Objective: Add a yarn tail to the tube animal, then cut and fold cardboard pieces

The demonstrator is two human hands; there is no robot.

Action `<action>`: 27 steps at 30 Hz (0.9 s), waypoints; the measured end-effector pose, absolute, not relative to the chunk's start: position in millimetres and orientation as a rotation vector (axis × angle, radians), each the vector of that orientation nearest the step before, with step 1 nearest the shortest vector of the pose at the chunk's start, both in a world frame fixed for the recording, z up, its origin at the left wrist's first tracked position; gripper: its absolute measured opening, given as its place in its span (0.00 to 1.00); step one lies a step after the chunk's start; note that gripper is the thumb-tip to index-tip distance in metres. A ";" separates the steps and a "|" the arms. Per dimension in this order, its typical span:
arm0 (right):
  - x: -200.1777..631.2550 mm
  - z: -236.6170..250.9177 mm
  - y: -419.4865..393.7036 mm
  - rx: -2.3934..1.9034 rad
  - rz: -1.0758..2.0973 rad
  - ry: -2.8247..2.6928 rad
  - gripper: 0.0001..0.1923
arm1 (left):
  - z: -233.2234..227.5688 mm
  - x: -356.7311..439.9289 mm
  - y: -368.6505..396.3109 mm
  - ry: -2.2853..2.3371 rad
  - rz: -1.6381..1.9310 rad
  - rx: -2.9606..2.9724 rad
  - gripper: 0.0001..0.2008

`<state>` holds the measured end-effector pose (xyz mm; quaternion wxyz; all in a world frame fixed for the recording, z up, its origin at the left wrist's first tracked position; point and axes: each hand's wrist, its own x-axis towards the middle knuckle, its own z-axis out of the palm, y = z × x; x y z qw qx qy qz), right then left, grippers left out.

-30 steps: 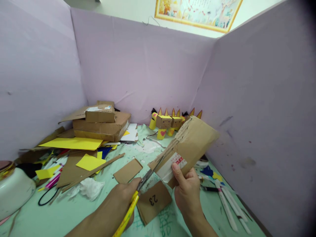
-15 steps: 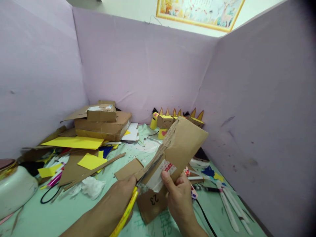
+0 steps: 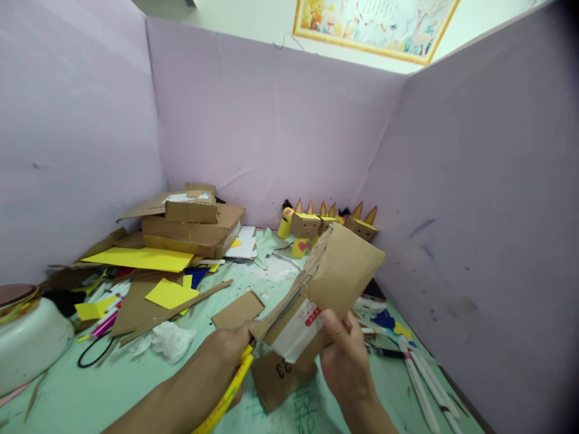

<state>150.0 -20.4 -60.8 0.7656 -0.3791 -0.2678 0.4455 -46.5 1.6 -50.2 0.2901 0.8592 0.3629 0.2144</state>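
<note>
left hand [image 3: 226, 352] gripping scissors [image 3: 226, 392] | right hand [image 3: 346, 349] pinching cardboard [image 3: 344, 265] | strip [image 3: 272, 314] looking kinda part-cut, not coming free yet | two pieces [image 3: 238, 309] lying nearby

Soft light, bright upper wall [image 3: 244, 18], right panel [image 3: 488, 181] dimmer, dark vignette top right

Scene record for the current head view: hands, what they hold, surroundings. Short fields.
left_hand: left hand on yellow-handled scissors
blades: at the held cardboard, mostly hidden
right_hand: right hand gripping brown cardboard, white-and-red tape on it
below_hands: cardboard piece marked 23, partly covered
left_side: stacked boxes, yellow sheets, crumpled tissue
back: yellow-and-brown figures
</note>
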 end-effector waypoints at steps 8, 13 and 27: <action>166.2 -51.3 -14.6 -0.851 0.930 -0.432 0.26 | -43.5 -45.9 -5.4 1.024 0.439 2.326 0.10; 150.1 -61.6 -18.5 -0.880 0.931 -0.480 0.30 | -36.1 -41.2 -6.8 0.969 0.532 2.331 0.20; 143.7 -67.1 -20.6 -0.862 0.930 -0.541 0.31 | -45.4 -46.7 1.3 0.961 0.591 2.435 0.26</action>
